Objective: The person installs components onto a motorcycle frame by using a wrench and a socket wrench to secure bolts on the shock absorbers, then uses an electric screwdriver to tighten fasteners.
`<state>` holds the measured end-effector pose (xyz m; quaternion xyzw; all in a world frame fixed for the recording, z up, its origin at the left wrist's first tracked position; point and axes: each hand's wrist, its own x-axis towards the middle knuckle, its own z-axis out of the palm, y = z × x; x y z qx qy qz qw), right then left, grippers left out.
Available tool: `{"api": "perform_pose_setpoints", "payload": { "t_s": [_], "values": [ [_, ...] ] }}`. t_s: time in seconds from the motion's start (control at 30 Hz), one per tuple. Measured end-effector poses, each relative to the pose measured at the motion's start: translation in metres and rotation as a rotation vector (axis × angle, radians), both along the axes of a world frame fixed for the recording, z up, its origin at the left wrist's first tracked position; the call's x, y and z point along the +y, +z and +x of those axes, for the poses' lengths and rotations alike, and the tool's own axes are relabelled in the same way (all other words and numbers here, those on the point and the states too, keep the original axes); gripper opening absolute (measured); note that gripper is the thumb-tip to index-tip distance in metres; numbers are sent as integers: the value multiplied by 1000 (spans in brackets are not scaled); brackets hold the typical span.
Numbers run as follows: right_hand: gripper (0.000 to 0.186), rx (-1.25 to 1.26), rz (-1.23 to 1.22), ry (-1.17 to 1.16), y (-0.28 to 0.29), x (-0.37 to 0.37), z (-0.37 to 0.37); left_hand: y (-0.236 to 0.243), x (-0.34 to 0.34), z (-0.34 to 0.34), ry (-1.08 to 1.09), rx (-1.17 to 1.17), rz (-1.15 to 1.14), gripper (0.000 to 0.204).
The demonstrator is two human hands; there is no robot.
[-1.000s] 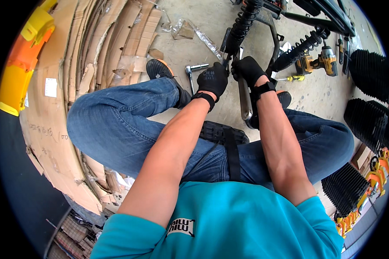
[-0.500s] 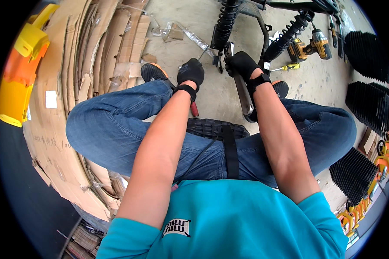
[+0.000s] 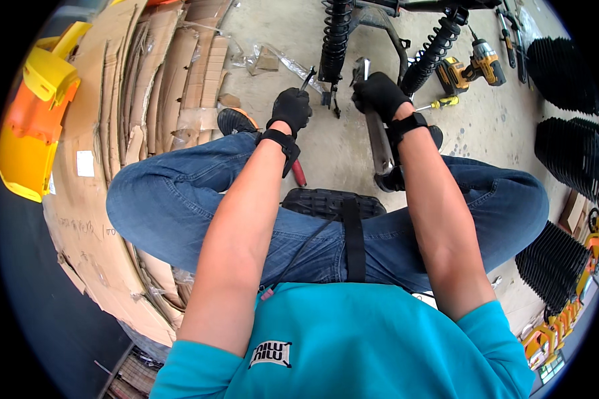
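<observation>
My left hand [image 3: 290, 110], in a black glove, is closed round a thin dark metal tool [image 3: 308, 78]; only its tip shows above the fist. A red handle [image 3: 299, 174] shows beyond that wrist; whether it belongs to this tool I cannot tell. In its black glove, my right hand [image 3: 381, 94] grips a long metal wrench [image 3: 378, 143], its head above the fingers and its shaft running back toward my knees. Between and beyond both hands hangs a black coil shock absorber [image 3: 336, 40], with a small bracket [image 3: 331, 97] at its lower end. Neither tool visibly touches it.
Right of my right hand are a second shock absorber [image 3: 438, 48], a yellow screwdriver [image 3: 442, 103] and a yellow-black power drill [image 3: 484, 63]. Flattened cardboard [image 3: 93, 199] is stacked at left, beside yellow-orange panels [image 3: 36, 126]. Black ribbed parts [image 3: 566, 76] stand at far right.
The wrench head has come away from the shock absorber's lower end, to its right. My left hand's tool tip has also drawn apart from that end. Both hands keep their grip.
</observation>
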<state>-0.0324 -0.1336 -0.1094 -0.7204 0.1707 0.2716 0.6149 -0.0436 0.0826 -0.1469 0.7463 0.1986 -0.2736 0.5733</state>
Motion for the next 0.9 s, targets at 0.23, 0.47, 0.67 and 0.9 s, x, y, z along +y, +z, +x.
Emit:
{"api": "perform_pose_setpoints", "payload": {
  "t_s": [0.23, 0.47, 0.67, 0.9],
  "values": [
    [20, -55, 90, -218, 6, -10, -11, -26, 33, 32, -473, -1190, 672, 18],
    [15, -105, 106, -281, 112, 1, -9, 125, 38, 71, -390, -738, 600, 30],
    [20, -183, -7, -81, 188, -7, -16, 213, 34, 77, -524, -822, 541, 26],
    [20, -229, -162, 88, 201, -1, 12, 214, 18, 76, -465, -807, 453, 32]
  ]
}}
